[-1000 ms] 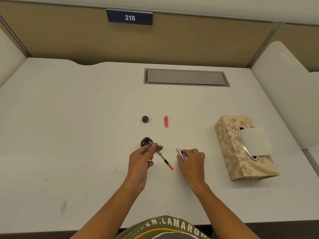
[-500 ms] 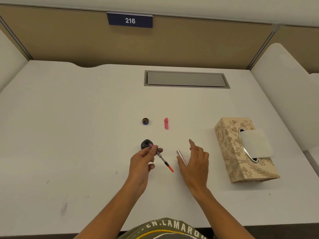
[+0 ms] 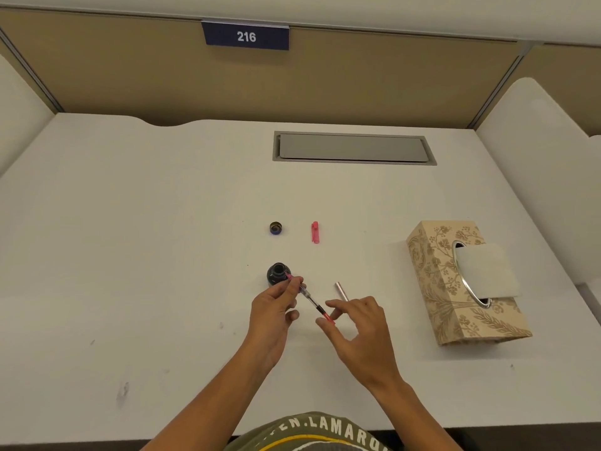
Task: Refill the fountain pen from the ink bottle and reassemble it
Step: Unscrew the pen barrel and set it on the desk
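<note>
the tissue box (image 3: 455,288), at the right of the frame, is showing one sheet poking out of its oval slot. left of centre, the small dark ink bottle (image 3: 276,275) is sitting open on the desk (image 3: 130,222); its inside is reading dark, though the level is too small to judge. glass and full of ink, it is looking easy to tip, so the base is the place to steady it. its cap (image 3: 275,228) is lying apart, higher up, beside the pink pen cap (image 3: 314,232).

the left hand (image 3: 276,315) is pinching the pen section with converter (image 3: 307,296) near its front end, tip angling into the bottle mouth. it is light, slim, likely slick and fragile at the nib. the right hand (image 3: 361,330) is hovering with spread fingers by the red knob, gripping nothing. the silver barrel (image 3: 341,290) is lying just behind that hand.
</note>
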Motion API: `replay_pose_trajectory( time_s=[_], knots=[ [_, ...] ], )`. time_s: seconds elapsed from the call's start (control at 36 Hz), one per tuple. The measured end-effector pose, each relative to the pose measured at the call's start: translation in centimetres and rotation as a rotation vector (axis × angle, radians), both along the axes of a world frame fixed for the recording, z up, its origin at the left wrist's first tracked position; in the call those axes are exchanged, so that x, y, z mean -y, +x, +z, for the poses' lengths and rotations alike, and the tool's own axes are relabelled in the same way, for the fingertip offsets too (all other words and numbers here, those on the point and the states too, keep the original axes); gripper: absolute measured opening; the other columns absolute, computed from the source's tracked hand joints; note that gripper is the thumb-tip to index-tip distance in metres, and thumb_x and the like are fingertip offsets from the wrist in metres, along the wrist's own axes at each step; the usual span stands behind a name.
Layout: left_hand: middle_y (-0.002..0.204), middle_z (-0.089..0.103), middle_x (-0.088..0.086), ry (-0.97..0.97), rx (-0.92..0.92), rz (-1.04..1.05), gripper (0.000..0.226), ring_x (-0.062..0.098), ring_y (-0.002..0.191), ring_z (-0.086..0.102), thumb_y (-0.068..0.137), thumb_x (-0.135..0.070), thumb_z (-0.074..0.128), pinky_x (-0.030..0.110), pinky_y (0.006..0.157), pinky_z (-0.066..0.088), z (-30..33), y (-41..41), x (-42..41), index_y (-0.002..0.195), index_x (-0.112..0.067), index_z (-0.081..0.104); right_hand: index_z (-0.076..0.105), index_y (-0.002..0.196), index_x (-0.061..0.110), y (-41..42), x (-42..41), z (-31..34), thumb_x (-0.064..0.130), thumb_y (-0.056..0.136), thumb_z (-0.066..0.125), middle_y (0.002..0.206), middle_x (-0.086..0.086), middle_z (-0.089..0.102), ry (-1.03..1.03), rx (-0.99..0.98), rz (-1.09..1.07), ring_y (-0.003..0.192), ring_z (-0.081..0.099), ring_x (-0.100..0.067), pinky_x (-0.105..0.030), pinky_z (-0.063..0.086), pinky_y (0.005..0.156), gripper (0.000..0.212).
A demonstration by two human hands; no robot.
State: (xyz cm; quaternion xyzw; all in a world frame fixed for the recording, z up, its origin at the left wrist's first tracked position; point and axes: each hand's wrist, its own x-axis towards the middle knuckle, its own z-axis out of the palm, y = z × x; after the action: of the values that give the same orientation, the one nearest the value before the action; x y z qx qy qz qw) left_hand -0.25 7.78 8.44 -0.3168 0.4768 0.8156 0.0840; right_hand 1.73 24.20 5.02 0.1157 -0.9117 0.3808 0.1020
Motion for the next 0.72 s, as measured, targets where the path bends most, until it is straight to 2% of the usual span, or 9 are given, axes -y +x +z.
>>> replay_pose_trajectory(
  time_s=[0.11, 0.25, 0.36, 0.5, 0.64, 0.72],
  knots=[
    [0.084, 0.072, 0.000, 0.022, -0.002, 0.010, 0.036, 0.015, 0.072, 0.042, 0.066, -0.032, 0.075, 0.029, 0.062, 0.040, -0.1, 0.0, 0.0, 0.094, -0.010, 0.078, 0.074, 0.100, 0.026, -0.1, 0.2, 0.4, 0.054, 0.086, 0.061, 0.090, 0.015, 0.072, 0.055, -0.098, 0.004, 0.090, 0.053, -0.005, -0.026, 0.047, 0.074, 0.034],
    [0.079, 0.071, -0.001, 0.052, 0.005, 0.041, 0.028, 0.014, 0.067, 0.042, 0.076, -0.027, 0.073, 0.029, 0.061, 0.039, -0.2, 0.1, -0.1, 0.095, -0.007, 0.077, 0.077, 0.094, 0.022, -0.2, 0.4, 0.9, 0.043, 0.083, 0.070, 0.088, 0.011, 0.075, 0.111, -0.181, -0.008, 0.082, 0.059, -0.010, -0.033, 0.049, 0.065, 0.024],
    [0.082, 0.071, 0.002, 0.057, 0.018, 0.058, 0.025, 0.013, 0.065, 0.042, 0.078, -0.026, 0.074, 0.029, 0.060, 0.040, -0.3, 0.1, -0.1, 0.092, -0.005, 0.077, 0.078, 0.094, 0.023, -0.2, 0.6, 1.0, 0.044, 0.085, 0.066, 0.088, 0.011, 0.075, 0.117, -0.180, -0.015, 0.083, 0.060, -0.010, -0.034, 0.048, 0.064, 0.026],
    [0.082, 0.071, 0.002, 0.063, 0.018, 0.046, 0.018, 0.014, 0.067, 0.041, 0.080, -0.023, 0.073, 0.029, 0.060, 0.040, -0.4, 0.2, 0.1, 0.086, -0.008, 0.078, 0.078, 0.095, 0.023, 0.0, 0.6, 1.2, 0.037, 0.082, 0.073, 0.087, 0.013, 0.075, 0.120, -0.155, -0.019, 0.082, 0.054, -0.007, -0.035, 0.046, 0.062, 0.019],
    [0.088, 0.070, 0.005, 0.059, 0.008, 0.042, 0.014, 0.015, 0.069, 0.041, 0.082, -0.023, 0.073, 0.029, 0.061, 0.040, -0.4, 0.2, 0.1, 0.078, -0.012, 0.081, 0.079, 0.097, 0.022, 0.0, 0.5, 1.1, 0.045, 0.087, 0.063, 0.086, 0.012, 0.075, 0.086, -0.146, -0.031, 0.084, 0.047, -0.005, -0.034, 0.047, 0.060, 0.029],
    [0.089, 0.070, 0.005, 0.065, 0.001, 0.038, 0.014, 0.015, 0.069, 0.041, 0.080, -0.024, 0.074, 0.029, 0.061, 0.040, -0.3, 0.3, 0.0, 0.077, -0.013, 0.081, 0.078, 0.096, 0.022, 0.2, 0.5, 1.2, 0.042, 0.085, 0.068, 0.084, 0.011, 0.074, 0.086, -0.145, -0.034, 0.083, 0.046, -0.005, -0.034, 0.047, 0.059, 0.025]
  ],
)
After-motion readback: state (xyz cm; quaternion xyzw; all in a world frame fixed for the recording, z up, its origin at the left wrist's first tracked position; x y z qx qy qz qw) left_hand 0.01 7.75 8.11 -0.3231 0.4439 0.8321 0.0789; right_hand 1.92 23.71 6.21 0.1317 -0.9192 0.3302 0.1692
